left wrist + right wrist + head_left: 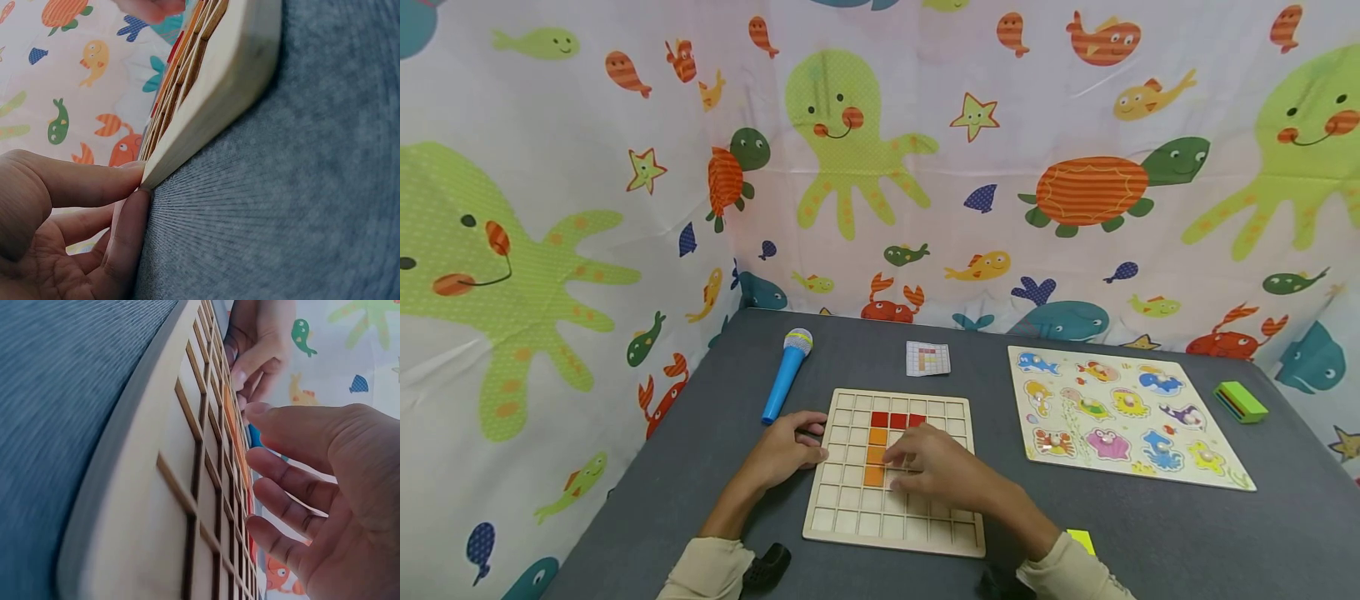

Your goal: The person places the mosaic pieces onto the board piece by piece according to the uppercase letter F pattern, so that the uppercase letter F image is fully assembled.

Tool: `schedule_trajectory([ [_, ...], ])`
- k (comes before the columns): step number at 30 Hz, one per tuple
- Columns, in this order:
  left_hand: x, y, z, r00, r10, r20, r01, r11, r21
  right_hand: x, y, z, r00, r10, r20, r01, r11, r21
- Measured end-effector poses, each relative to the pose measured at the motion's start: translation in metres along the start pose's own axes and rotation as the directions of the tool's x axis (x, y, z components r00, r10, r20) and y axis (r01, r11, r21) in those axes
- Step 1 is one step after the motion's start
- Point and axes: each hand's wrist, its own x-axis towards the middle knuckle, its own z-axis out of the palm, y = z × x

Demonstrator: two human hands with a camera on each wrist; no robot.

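Observation:
A light wooden grid board (850, 522) lies on the grey table. Three red tiles (897, 421) form a row in its upper part, and three orange tiles (873, 476) run down in a column beneath the leftmost red one. My left hand (787, 450) pinches the board's left edge; thumb and forefinger meet at the rim in the left wrist view. Over the middle of the grid, my right hand (943, 467) hovers beside the orange column, fingers (290, 481) spread and loosely bent. No piece shows between them.
Behind the board are a blue toy microphone (787, 379) and a small card (927, 359) with a coloured grid pattern. To the right lie a sea-animal puzzle board (1180, 476) and stacked coloured sponges (1242, 402). A yellow piece (1081, 540) shows by my right sleeve.

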Motion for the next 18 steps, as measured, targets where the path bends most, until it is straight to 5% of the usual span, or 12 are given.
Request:
schedule_trajectory([
  [18, 0.001, -0.001, 0.000, 1.000, 0.013, 0.004, -0.013, 1.000, -0.003, -0.056, 0.022, -0.029, 0.996, 0.088, -0.015, -0.087, 0.993, 0.078],
])
